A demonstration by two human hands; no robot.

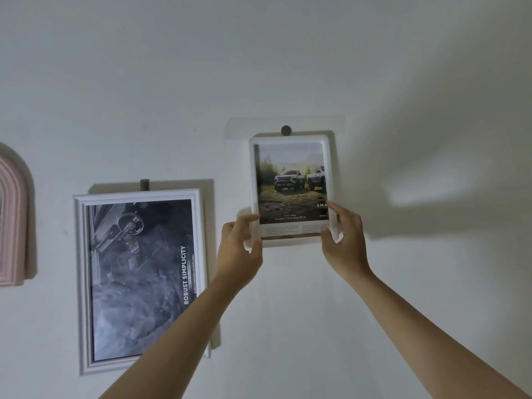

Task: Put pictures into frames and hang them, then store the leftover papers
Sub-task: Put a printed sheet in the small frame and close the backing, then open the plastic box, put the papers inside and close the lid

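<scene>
Small white frame (290, 188) with the two-off-roaders picture in it is sitting flat against the white wall (403, 67), its top edge just under a dark round hook (286, 130) that is fixed on a strip of clear tape (244, 128). I am seeing both hands raised to its lower corners: my left hand (239, 249) is gripping the lower left corner, thumb curling over the front edge and the fingers bent beside the frame, while my right hand (345, 243) is pinching the lower right corner, fingers lying across the front of the picture and the thumb pressing at the bottom edge. Whether the frame is hanging on the hook or only being held up to it, I cannot tell. To the left and lower on the wall, a larger white frame (83, 283) is hanging from a dark rectangular hook (144, 184); it is showing a grey car-interior print with the words "ROBUST SIMPLICITY" running sideways, and my left forearm is crossing its lower right corner. At the far left edge, a pink arched ornament (13, 226) is sitting on the wall, partly cut off. Soft shadows are falling across the wall to the right of the small frame.
</scene>
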